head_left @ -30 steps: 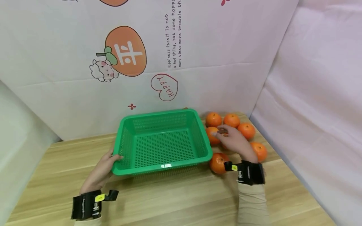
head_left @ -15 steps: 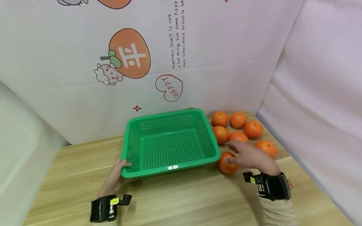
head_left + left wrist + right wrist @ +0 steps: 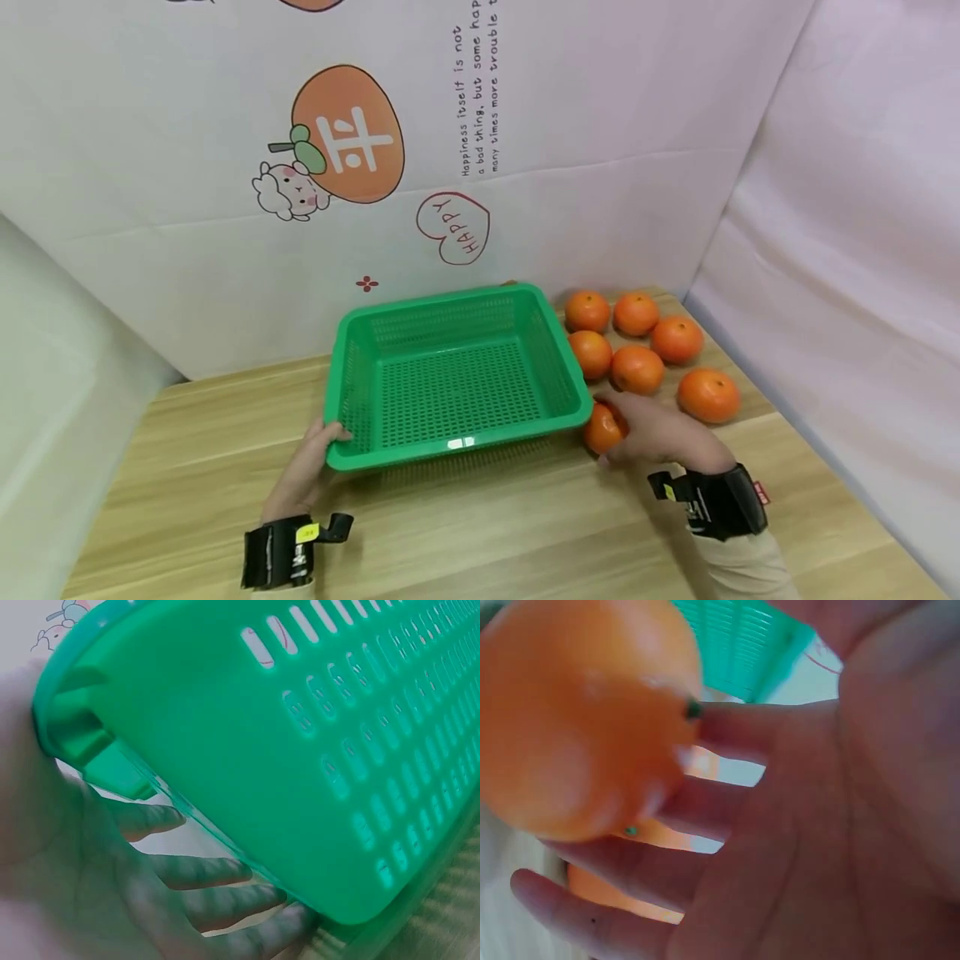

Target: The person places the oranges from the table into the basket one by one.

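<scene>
A green plastic basket (image 3: 408, 454) with perforated sides stands on the wooden table, nothing in it. At its left end my left hand (image 3: 303, 467) grips the rim, thumb over the top; in the left wrist view the fingers (image 3: 217, 904) lie along the outer wall. Just beyond the basket's front right corner, my right hand (image 3: 663, 433) holds a mandarin (image 3: 602, 428) with thumb and fingers round it. The right wrist view has this mandarin (image 3: 577, 720) large, its green stem end facing the palm, and fingers behind it.
Several more mandarins (image 3: 637, 369) sit right of the basket toward the back corner of the table (image 3: 480, 533). One mandarin (image 3: 708, 395) lies farther right, beyond the right hand. A printed white cloth (image 3: 585, 100) hangs behind, and a plain white cloth (image 3: 847, 250) borders the right side.
My right hand has come from over the back mandarins toward the front one, and its fingers have closed round it. The left hand keeps its hold on the rim. The head view has shifted slightly.
</scene>
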A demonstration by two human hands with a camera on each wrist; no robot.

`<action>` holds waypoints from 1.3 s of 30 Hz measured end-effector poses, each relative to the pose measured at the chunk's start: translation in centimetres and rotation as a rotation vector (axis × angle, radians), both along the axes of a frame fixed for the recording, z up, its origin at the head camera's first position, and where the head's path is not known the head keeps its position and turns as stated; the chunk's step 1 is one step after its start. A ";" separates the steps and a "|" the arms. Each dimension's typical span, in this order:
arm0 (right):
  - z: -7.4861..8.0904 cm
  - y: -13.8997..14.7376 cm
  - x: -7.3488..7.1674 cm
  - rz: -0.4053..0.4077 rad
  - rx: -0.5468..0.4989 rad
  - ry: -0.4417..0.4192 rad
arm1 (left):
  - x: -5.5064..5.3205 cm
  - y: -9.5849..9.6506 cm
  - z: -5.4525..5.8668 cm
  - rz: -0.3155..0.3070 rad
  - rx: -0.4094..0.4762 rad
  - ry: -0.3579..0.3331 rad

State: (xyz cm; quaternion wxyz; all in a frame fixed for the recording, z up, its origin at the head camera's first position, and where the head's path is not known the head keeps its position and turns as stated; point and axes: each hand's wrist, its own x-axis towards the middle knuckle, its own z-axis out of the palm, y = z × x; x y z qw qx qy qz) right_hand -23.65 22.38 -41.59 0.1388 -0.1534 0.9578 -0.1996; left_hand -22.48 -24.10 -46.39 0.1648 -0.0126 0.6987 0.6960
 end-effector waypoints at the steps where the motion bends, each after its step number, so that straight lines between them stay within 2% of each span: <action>1: -0.6 0.7 0.9 0.059 -0.147 0.052 | 0.0 0.1 -0.1 -0.008 -0.002 0.004; 3: -0.8 0.5 1.5 -0.005 -0.108 -0.047 | 0.1 0.1 -0.1 -0.023 -0.009 0.010; 6: -1.5 0.0 1.6 -0.009 -0.067 -0.105 | 0.0 0.3 -0.2 -0.034 -0.013 0.014; 12: -2.7 -0.9 1.1 -0.069 -0.064 -0.072 | -0.7 0.6 -0.1 -0.046 -0.011 0.016; 17: -3.6 -1.3 1.2 -0.107 -0.072 -0.089 | -0.6 0.3 -0.2 -0.072 -0.045 0.009; 23: -3.2 -1.7 0.7 -0.080 -0.070 -0.072 | -0.4 -0.4 0.0 -0.068 -0.036 0.018; 31: -2.6 -1.1 0.4 -0.023 -0.064 -0.101 | 0.1 -0.4 0.0 -0.064 -0.060 0.027; 35: -2.1 -0.2 0.2 0.016 -0.031 -0.048 | 0.1 0.0 -0.1 -0.046 -0.057 0.032; 39: -1.7 0.6 0.4 0.044 -0.028 -0.009 | 0.2 0.2 -0.2 -0.053 -0.044 0.031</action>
